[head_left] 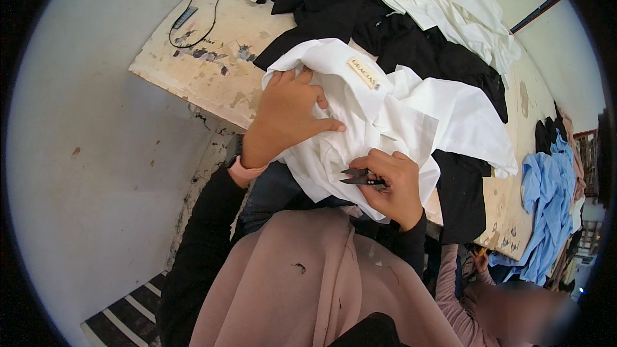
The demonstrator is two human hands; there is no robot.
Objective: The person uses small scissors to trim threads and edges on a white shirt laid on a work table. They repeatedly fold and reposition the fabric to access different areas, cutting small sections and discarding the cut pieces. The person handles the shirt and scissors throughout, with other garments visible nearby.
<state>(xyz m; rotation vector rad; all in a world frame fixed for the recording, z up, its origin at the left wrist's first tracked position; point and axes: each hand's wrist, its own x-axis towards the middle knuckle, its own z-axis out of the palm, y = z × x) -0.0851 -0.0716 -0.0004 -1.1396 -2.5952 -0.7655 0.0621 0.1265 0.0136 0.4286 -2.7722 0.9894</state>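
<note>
A white shirt (pixel 411 132) lies bunched in front of me and hangs over the near edge of the table. A small cream label (pixel 364 72) sits on its collar band. My left hand (pixel 289 110) is at the shirt's left side, its fingers curled on the collar fabric and its thumb stretched out over the cloth. My right hand (pixel 393 183) is closed round small black thread snips (pixel 361 178). Their two blades point left and stand slightly apart over the shirt's lower part. Part of the snips' handle is hidden in my palm.
Black garments (pixel 347 16) and a white cloth heap (pixel 443 3) cover the far side of the worn table (pixel 160 58). A cable (pixel 215 22) lies at the far left. Blue garments (pixel 546 186) hang at the right, near another person's arm (pixel 448 283). A wall (pixel 83 122) stands left.
</note>
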